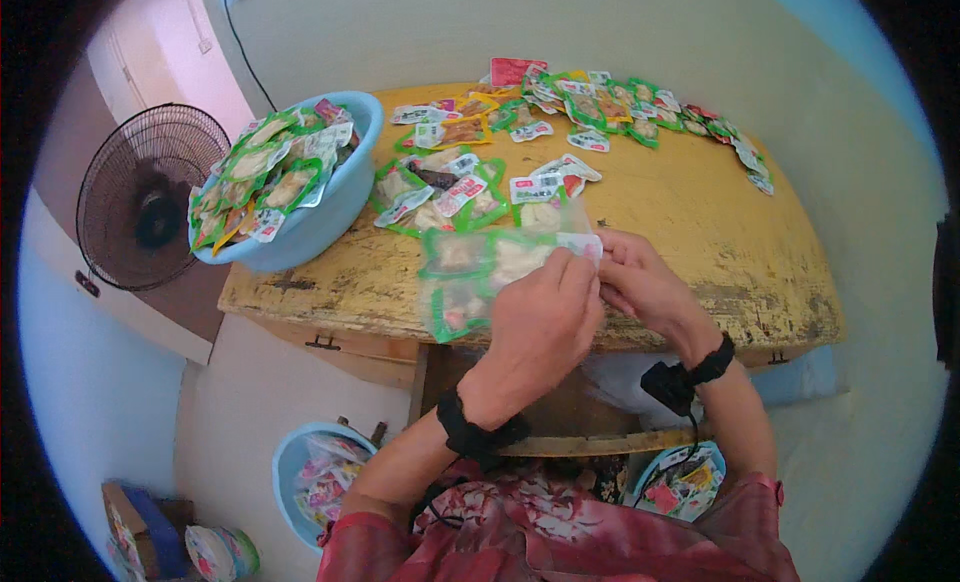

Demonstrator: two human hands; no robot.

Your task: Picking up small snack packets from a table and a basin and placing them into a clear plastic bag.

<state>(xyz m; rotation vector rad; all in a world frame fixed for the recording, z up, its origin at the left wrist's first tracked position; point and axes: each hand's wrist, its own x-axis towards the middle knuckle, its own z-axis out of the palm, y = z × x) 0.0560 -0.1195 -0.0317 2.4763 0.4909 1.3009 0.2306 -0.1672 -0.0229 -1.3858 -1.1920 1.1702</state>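
Above the front edge of a worn yellow wooden table (720, 244), my hands meet at a clear plastic bag (491, 270) with several green-edged food packets in it. The fingers of my left hand (547, 315) pinch the bag's right part, beside a packet's white printed end. My right hand (652, 282) has its fingertips at the bag's right end, close against the left; their exact grip is partly hidden. Just behind the bag lie a green-edged packet (538, 210) and a pile of similar sealed packets (442, 192).
A blue plastic basin (322, 214) heaped with packets stands at the table's left. More packets (592, 105) spread along the back edge. Below, an open drawer (600, 445) holds clear plastic. Blue tubs (289, 469) of packets stand on the floor, and a black fan (154, 199) is at far left.
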